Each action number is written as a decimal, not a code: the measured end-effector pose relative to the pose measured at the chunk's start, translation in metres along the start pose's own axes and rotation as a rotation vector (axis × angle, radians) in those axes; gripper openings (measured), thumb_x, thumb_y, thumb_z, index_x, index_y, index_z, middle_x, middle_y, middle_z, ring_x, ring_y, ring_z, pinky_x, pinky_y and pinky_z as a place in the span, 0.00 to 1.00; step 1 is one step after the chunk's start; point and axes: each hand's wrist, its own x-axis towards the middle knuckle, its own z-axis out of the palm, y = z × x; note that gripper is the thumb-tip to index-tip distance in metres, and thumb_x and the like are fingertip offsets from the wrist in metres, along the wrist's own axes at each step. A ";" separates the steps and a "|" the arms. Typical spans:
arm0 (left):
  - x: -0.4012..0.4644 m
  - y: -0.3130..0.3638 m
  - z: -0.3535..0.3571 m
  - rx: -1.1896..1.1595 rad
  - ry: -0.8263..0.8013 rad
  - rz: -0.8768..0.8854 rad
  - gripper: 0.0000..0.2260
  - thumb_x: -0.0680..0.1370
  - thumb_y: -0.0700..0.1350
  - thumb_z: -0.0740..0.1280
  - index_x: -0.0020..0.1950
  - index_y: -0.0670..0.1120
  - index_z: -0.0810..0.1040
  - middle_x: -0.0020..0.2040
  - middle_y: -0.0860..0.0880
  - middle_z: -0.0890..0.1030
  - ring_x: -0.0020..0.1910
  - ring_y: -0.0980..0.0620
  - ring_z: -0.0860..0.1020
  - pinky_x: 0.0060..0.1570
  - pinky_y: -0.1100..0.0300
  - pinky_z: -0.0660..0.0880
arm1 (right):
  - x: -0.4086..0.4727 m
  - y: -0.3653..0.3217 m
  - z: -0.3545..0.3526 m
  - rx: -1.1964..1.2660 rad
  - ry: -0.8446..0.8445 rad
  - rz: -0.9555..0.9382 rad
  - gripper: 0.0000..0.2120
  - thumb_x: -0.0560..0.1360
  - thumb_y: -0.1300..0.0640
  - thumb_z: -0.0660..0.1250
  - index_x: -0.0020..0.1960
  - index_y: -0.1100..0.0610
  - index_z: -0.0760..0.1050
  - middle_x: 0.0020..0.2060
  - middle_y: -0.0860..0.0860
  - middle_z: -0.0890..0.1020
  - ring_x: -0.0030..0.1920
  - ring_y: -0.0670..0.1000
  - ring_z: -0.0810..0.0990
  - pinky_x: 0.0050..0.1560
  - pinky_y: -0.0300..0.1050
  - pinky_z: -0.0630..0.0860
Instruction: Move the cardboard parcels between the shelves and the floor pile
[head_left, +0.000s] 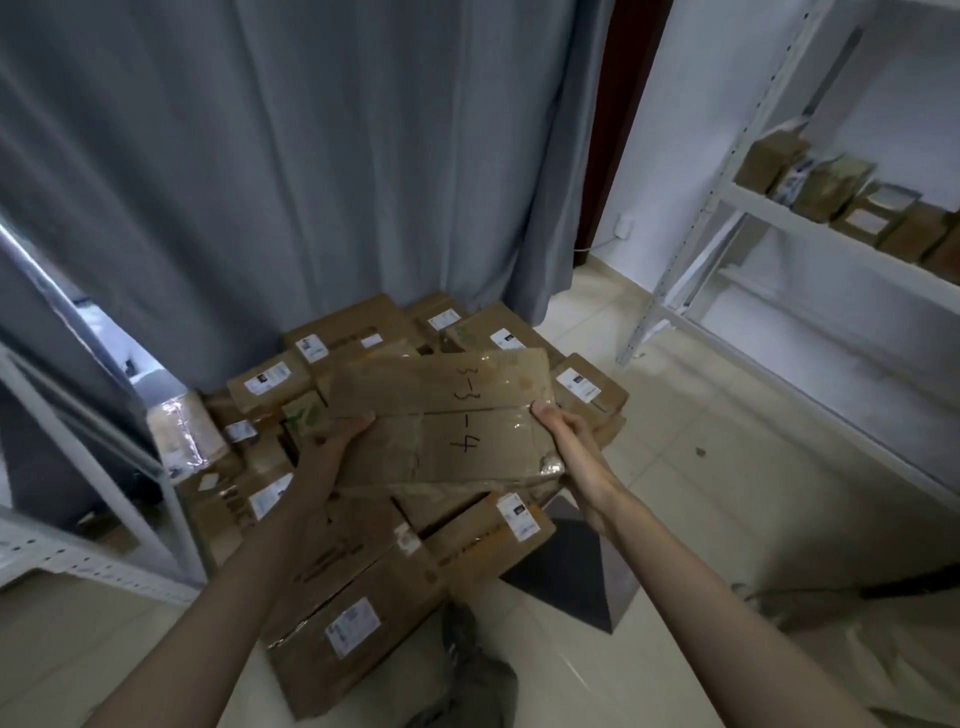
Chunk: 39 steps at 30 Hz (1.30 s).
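I hold one flat cardboard parcel in front of me, above the floor pile, its taped top face up with "3-3-4" written on it by hand. My left hand grips its left edge, thumb lying on top and the fingers curled out of sight underneath. My right hand grips the right edge the same way, thumb pressed onto the tape near the far corner, fingers wrapped under. The parcel sits slightly tilted, its right near corner crumpled under clear tape.

Below and behind it the pile of brown cardboard parcels spreads over the pale tiled floor; I can count about a dozen tops, most bearing a white shipping label, though the ones underneath overlap too much for an exact count. One long parcel lies nearest me, angled toward my left arm. A dark grey mat shows under the pile's right edge.

To my right stands one white metal shelving unit; on its one loaded shelf I count about seven smaller parcels in a row. To my left is part of a second white rack. A grey curtain hangs behind the pile.
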 end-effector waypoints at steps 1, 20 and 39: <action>0.015 0.004 0.008 -0.019 0.003 -0.024 0.22 0.62 0.66 0.78 0.53 0.62 0.83 0.49 0.58 0.86 0.47 0.52 0.84 0.45 0.51 0.80 | 0.017 -0.011 -0.004 0.003 -0.001 -0.004 0.35 0.62 0.23 0.70 0.61 0.42 0.72 0.59 0.50 0.79 0.60 0.51 0.79 0.66 0.56 0.75; 0.165 0.062 0.060 -0.119 0.239 -0.087 0.22 0.63 0.69 0.76 0.52 0.60 0.85 0.49 0.54 0.87 0.45 0.54 0.86 0.42 0.53 0.82 | 0.230 -0.115 0.002 0.003 -0.338 0.031 0.33 0.75 0.39 0.70 0.75 0.49 0.64 0.61 0.50 0.83 0.57 0.51 0.84 0.60 0.48 0.80; 0.485 0.079 0.089 0.062 0.712 0.037 0.25 0.76 0.55 0.73 0.68 0.45 0.75 0.58 0.49 0.81 0.54 0.51 0.80 0.57 0.50 0.78 | 0.606 -0.185 0.118 0.162 -0.349 0.113 0.26 0.75 0.49 0.74 0.67 0.52 0.67 0.62 0.54 0.78 0.59 0.55 0.81 0.66 0.56 0.77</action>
